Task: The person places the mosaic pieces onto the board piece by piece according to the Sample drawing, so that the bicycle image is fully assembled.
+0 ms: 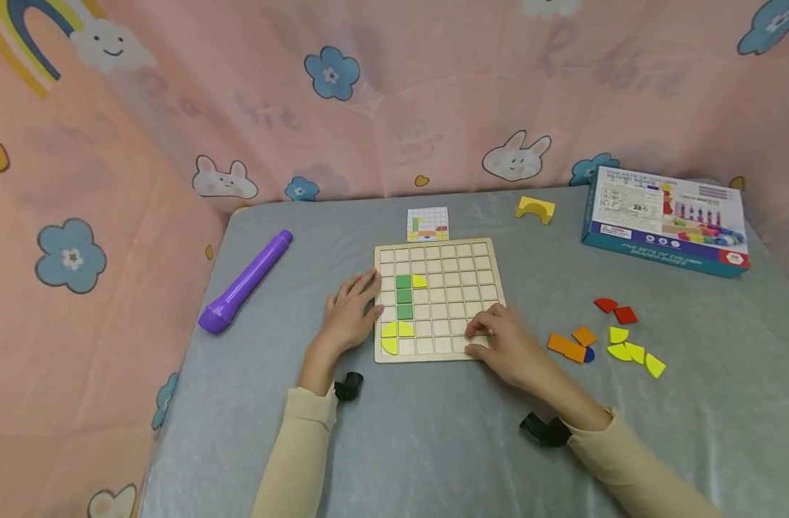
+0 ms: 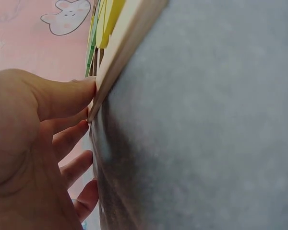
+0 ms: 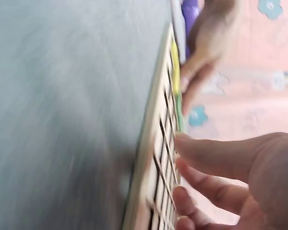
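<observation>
A wooden grid board (image 1: 436, 244) lies on the table with three green squares (image 1: 403, 296) in a column. Yellow quarter-round pieces (image 1: 389, 346) sit in cells at its lower left, and another (image 1: 419, 281) beside the top green square. My left hand (image 1: 350, 316) rests against the board's left edge, its thumb at the rim (image 2: 116, 62) and fingers spread along the side. Over the lower right cells is my right hand (image 1: 507, 344), fingers bent and thumb a little apart from them; no piece shows between them. A small pattern card (image 1: 427, 214) lies just behind the board.
Right of the board lie loose red (image 1: 626, 315), orange (image 1: 567, 347), yellow (image 1: 654, 365) and blue (image 1: 589, 355) pieces. A teal-edged box (image 1: 666, 219) and a yellow arch block (image 1: 534, 210) stand at the back right. A purple microphone (image 1: 245, 282) lies at left.
</observation>
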Demonstrator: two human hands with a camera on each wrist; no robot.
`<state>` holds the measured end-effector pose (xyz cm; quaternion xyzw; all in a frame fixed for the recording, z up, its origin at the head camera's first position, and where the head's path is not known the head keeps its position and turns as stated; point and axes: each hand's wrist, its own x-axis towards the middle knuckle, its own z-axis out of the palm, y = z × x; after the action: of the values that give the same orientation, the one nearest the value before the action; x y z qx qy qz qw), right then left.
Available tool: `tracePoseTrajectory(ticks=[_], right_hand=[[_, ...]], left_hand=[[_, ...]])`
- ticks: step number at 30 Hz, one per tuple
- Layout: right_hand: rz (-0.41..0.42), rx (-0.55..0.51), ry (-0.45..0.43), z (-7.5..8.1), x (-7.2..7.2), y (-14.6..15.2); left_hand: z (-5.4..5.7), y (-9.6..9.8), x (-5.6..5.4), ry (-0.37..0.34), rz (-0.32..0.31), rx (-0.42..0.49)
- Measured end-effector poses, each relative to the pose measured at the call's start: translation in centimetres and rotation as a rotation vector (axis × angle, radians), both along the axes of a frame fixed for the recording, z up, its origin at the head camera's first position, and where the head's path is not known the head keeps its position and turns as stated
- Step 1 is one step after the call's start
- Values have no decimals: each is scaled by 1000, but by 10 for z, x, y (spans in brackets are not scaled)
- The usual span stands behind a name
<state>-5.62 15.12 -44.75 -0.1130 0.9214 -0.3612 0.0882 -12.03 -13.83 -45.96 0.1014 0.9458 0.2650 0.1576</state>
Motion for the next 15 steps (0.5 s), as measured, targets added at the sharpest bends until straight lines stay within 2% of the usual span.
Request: tracePoseTrajectory(ticks=[5,9,15], right_hand=[[-54,96,-70,4,17,32],[-103,174,-91,7,28,52],[-136,219,-151,6,42,71]], left_hand=[[0,-1,-1,-2,-2,4],[0,-1,-1,2,1,0],[-1,-1,-1,5,-5,-6]])
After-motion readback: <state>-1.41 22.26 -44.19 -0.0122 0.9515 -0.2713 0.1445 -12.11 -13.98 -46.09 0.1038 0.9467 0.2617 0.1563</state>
